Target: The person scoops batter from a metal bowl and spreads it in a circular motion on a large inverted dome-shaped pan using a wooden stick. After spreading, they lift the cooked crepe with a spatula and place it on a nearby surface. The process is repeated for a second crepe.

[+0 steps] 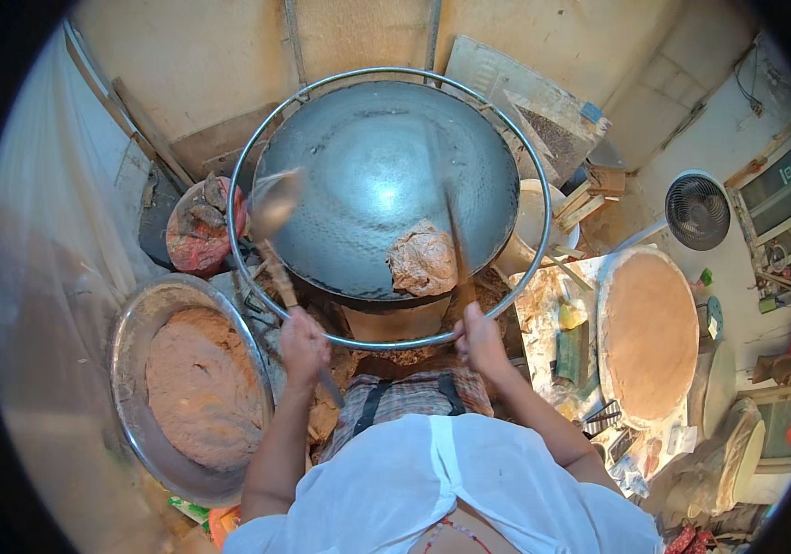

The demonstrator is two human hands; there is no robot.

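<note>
My left hand point(304, 347) is closed on the wooden handle of a ladle-like tool point(277, 263). Its rounded brownish head is smeared by motion over the left edge of a large dark domed griddle point(368, 157). At the front rim, my right hand point(480, 339) grips a long, thin, dark blade-like tool point(452, 217), also blurred, reaching up over the griddle. Beside that blade, a lump of wet brown dough point(422, 260) lies on the griddle's near right part. A shiny metal ring point(386, 345) encircles the griddle, and both hands are at its near side.
To the left stands a wide metal basin point(127, 369) with brown dough in it; a red bag point(194, 231) is behind. On the right, a table point(543, 314) bears a stack of round brown flatbreads point(649, 323). A fan point(698, 210) and a pale bucket point(532, 208) are farther back.
</note>
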